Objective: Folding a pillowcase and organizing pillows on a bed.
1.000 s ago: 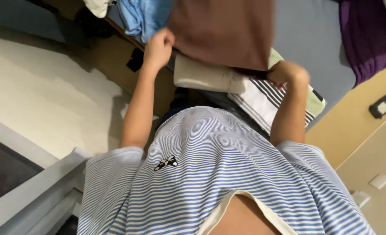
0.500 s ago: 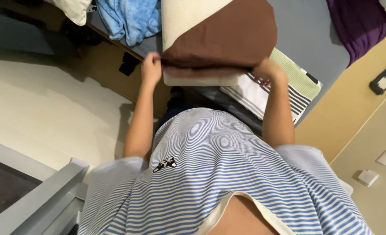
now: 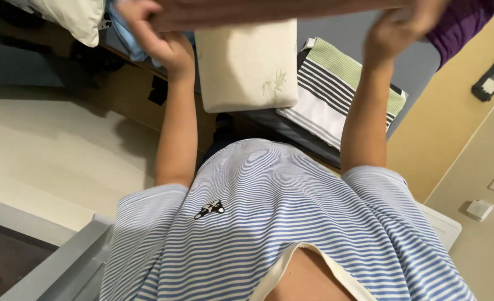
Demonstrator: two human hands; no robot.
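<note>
I am gripping the brown fabric cover [image 3: 269,10] at twelve o'clock, left hand [image 3: 157,30] and right hand [image 3: 400,27] clenched; keeping both edges level over the cream foam pillow [image 3: 247,64] seems wise.

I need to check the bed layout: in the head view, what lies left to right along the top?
White pillow → blue cloth → left hand gripping the brown cloth → cream pillow → green-and-striped folded fabric → right hand → purple cloth.
</note>
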